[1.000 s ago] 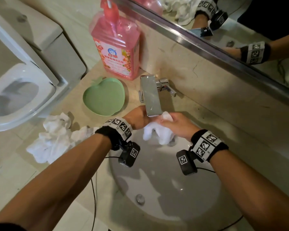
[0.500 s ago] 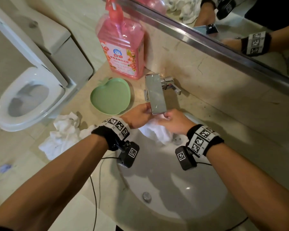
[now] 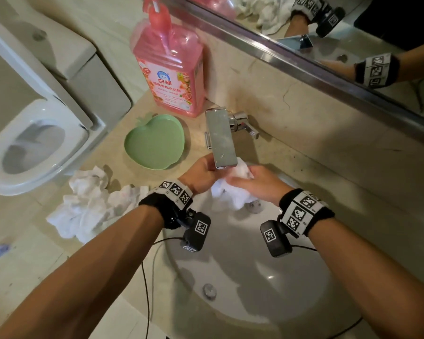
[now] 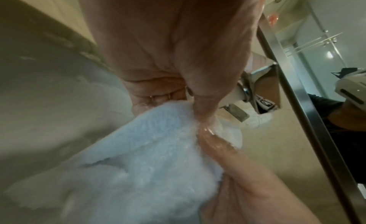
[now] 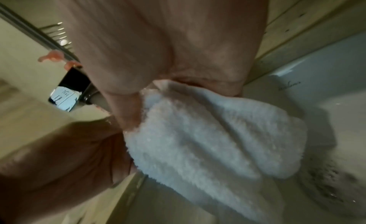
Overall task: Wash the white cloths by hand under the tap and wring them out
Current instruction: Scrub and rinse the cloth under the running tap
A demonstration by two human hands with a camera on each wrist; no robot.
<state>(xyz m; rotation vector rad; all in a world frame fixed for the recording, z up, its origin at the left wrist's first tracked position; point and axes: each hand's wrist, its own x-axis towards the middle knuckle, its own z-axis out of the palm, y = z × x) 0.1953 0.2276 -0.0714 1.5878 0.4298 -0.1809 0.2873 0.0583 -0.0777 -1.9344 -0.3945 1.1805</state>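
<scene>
both our hands, left hand [image 3: 202, 173] and right hand [image 3: 257, 183], clench one white cloth [image 3: 233, 195] between them, bunched directly under the tap [image 3: 222, 140].

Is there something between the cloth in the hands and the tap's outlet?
Nothing visible. Both the left hand and the right hand grip the cloth right below the spout of the tap, over the sink.

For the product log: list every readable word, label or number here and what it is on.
"白猫": on the label of the pink pump bottle by the mirror.
Smaller print below it on the same label: too blurred to read.
Black-and-white square markers on both wristbands and wrist cameras: patterns, no words.
Nothing else carries text.
</scene>
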